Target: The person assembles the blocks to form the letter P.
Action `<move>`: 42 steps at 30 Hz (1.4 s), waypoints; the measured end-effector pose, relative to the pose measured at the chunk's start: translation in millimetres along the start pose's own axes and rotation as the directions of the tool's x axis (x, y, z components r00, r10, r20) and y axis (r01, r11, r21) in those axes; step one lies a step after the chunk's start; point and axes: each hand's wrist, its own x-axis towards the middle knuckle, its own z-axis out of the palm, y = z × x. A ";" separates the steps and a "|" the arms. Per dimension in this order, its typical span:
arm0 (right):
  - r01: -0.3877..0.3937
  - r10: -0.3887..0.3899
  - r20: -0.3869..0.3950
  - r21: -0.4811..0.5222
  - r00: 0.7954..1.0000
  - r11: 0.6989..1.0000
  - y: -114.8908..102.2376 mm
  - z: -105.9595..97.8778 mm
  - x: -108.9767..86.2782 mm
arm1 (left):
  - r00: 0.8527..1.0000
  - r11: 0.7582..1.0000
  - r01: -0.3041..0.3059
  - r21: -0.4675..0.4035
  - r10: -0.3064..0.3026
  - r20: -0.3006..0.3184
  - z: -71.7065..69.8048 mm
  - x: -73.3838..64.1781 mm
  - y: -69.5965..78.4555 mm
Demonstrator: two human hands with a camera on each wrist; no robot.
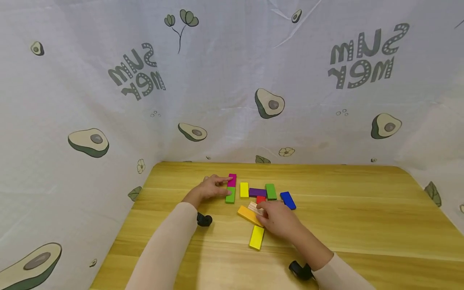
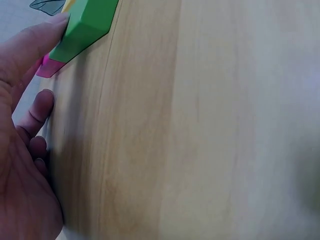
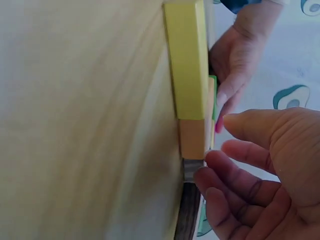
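Note:
In the head view my left hand (image 1: 211, 188) touches two blocks lying end to end. Its index finger reaches onto the magenta block (image 1: 232, 182), and its thumb lies on the light green block (image 1: 230, 197). The left wrist view has the thumb against the green block (image 2: 89, 30). My right hand (image 1: 280, 220) is over the block group, fingertips at a pale striped wood block (image 1: 253, 207). A red block (image 1: 261, 199) is partly covered beside it. In the right wrist view the fingers of my right hand (image 3: 270, 175) are loosely bent, with no block gripped between thumb and fingers.
Around the hands lie an orange block (image 1: 247, 214), yellow blocks (image 1: 256, 237) (image 1: 244, 190), a purple block (image 1: 257, 192), a darker green block (image 1: 270, 192) and a blue block (image 1: 288, 200). A printed cloth (image 1: 224, 80) hangs behind the wooden table (image 1: 344, 217).

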 end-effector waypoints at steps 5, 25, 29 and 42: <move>-0.005 0.005 -0.014 0.004 1.000 1.000 2.0 3.1 -6.3 | 1.000 1.000 -0.005 0.017 0.005 0.000 0.6 2.0 0.7; 0.018 -0.144 0.302 0.386 0.942 0.922 4.4 10.9 4.6 | 0.992 0.995 0.092 0.045 -0.095 0.078 -7.7 12.6 12.2; 0.011 -0.145 0.348 0.360 0.926 0.933 2.4 8.5 15.3 | 0.995 0.995 0.073 0.069 -0.077 0.062 -6.2 13.4 11.9; -0.025 -0.115 0.361 0.360 0.925 0.933 -5.2 12.6 18.7 | 1.000 0.983 0.012 0.185 -0.014 0.010 -3.8 11.1 5.6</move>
